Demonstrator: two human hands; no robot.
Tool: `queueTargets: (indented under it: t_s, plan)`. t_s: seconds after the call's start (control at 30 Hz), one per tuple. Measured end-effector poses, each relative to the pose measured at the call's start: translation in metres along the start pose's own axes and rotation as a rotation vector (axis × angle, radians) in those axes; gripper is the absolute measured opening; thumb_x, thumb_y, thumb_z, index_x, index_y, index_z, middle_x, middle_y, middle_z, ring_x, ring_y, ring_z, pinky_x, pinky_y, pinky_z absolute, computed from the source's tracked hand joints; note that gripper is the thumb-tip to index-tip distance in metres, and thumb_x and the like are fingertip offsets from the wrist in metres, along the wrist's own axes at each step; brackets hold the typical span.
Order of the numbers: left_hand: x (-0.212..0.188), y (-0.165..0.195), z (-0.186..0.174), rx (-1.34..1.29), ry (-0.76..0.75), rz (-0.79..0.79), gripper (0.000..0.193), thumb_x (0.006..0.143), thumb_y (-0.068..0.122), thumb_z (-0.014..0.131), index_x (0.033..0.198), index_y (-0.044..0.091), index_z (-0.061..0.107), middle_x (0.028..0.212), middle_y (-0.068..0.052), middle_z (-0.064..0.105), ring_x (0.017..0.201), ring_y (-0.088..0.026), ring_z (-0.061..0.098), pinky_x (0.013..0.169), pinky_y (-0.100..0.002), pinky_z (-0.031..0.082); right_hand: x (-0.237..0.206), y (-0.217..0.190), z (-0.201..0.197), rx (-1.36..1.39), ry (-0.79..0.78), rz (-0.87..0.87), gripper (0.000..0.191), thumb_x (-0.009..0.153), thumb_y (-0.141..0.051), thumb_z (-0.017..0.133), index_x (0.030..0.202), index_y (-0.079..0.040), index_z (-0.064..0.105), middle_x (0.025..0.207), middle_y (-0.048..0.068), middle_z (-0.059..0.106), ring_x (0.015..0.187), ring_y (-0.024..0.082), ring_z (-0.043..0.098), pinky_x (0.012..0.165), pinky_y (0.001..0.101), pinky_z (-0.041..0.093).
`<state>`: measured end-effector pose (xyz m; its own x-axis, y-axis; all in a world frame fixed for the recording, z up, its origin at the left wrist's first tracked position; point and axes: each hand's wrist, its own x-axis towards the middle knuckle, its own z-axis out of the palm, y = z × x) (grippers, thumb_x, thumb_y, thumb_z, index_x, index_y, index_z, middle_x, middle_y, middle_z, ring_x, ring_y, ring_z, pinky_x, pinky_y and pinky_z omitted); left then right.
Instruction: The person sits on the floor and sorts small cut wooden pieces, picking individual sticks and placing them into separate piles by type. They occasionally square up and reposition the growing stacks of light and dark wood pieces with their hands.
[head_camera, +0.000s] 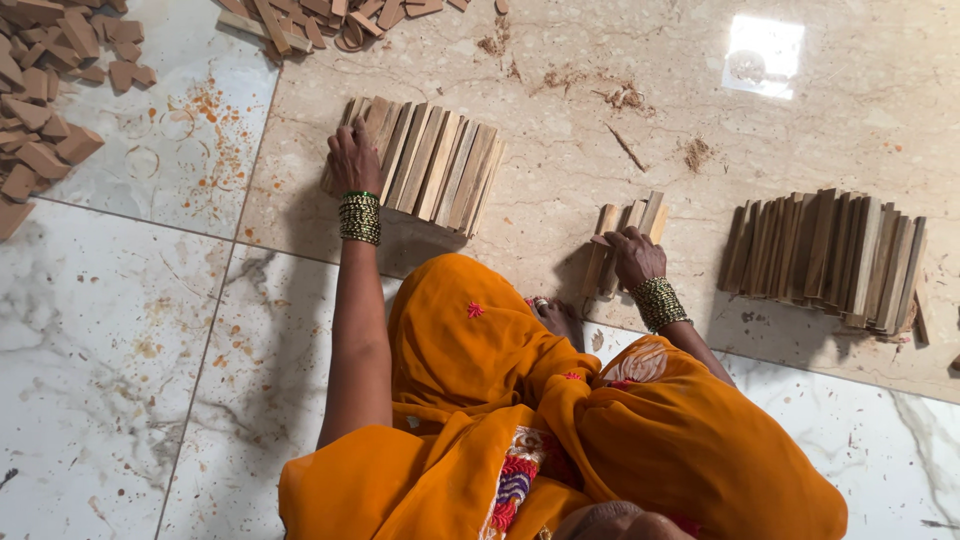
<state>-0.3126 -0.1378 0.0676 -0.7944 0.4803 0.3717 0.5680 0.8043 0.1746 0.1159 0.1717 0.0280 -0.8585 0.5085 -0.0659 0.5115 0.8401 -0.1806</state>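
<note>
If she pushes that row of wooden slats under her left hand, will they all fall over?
Probably some would. The row of slats stands on edge, leaning like dominoes, so a push by the left hand could topple it. Each looks stiff, thin and likely light. The floor looks polished, so they may slide.

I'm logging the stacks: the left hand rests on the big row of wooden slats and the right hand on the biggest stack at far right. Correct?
Not quite. In the head view the right hand rests on the small bundle of slats in the middle; the far-right stack is untouched. The left hand is as stated.

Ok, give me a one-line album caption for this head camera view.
Left hand on a long row of wooden slats, right hand on a shorter row, marble floor.
</note>
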Motion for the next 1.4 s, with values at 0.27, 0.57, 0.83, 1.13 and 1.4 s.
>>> queueTargets:
  t_s: [0.27, 0.57, 0.83, 1.13, 1.4]
  plan:
    - [0.003, -0.013, 0.005, -0.133, -0.048, -0.129, 0.051, 0.099, 0.031, 0.064, 0.144, 0.009, 0.056, 0.139, -0.013, 0.057, 0.122, -0.033, 0.055, 0.101, -0.049, 0.046, 0.002, -0.004, 0.000, -0.027, -0.026, 0.023, 0.030, 0.099, -0.019, 0.054, 0.121, -0.024, 0.074, 0.115, 0.004, 0.068, 0.106, 0.028, 0.067, 0.083, 0.0472, 0.054]
    - [-0.070, -0.079, -0.009, -1.804, 0.622, -0.902, 0.079, 0.105, 0.064, 0.018, 0.164, 0.012, 0.017, 0.171, -0.013, 0.025, 0.158, -0.030, 0.024, 0.126, -0.044, 0.010, 0.003, 0.002, 0.003, -0.025, -0.040, 0.004, 0.033, 0.097, -0.017, 0.054, 0.122, -0.027, 0.074, 0.117, 0.004, 0.067, 0.108, 0.029, 0.067, 0.085, 0.0478, 0.054]
    - [-0.045, -0.036, 0.011, -1.578, 0.587, -0.951, 0.084, 0.104, 0.066, 0.021, 0.166, 0.011, 0.009, 0.172, -0.012, 0.020, 0.159, -0.029, 0.021, 0.127, -0.045, 0.010, 0.001, -0.002, 0.000, -0.038, -0.062, 0.015, 0.031, 0.098, -0.022, 0.055, 0.123, -0.027, 0.073, 0.117, 0.004, 0.066, 0.107, 0.028, 0.066, 0.084, 0.0477, 0.053]
    - [-0.040, -0.023, 0.022, -1.478, 0.577, -0.924, 0.085, 0.104, 0.065, 0.027, 0.166, 0.010, 0.009, 0.171, -0.013, 0.024, 0.156, -0.031, 0.028, 0.128, -0.046, 0.015, 0.001, -0.002, -0.004, -0.028, -0.049, 0.004, 0.034, 0.094, -0.016, 0.058, 0.123, -0.027, 0.073, 0.120, 0.003, 0.065, 0.108, 0.027, 0.066, 0.086, 0.0471, 0.053]
    - [-0.037, -0.017, 0.020, -1.437, 0.587, -0.890, 0.086, 0.104, 0.065, 0.031, 0.165, 0.010, 0.009, 0.171, -0.015, 0.027, 0.154, -0.032, 0.035, 0.128, -0.047, 0.019, 0.000, -0.007, -0.008, -0.023, -0.039, 0.017, 0.034, 0.095, -0.014, 0.056, 0.122, -0.025, 0.073, 0.116, 0.004, 0.065, 0.107, 0.028, 0.066, 0.085, 0.0463, 0.053]
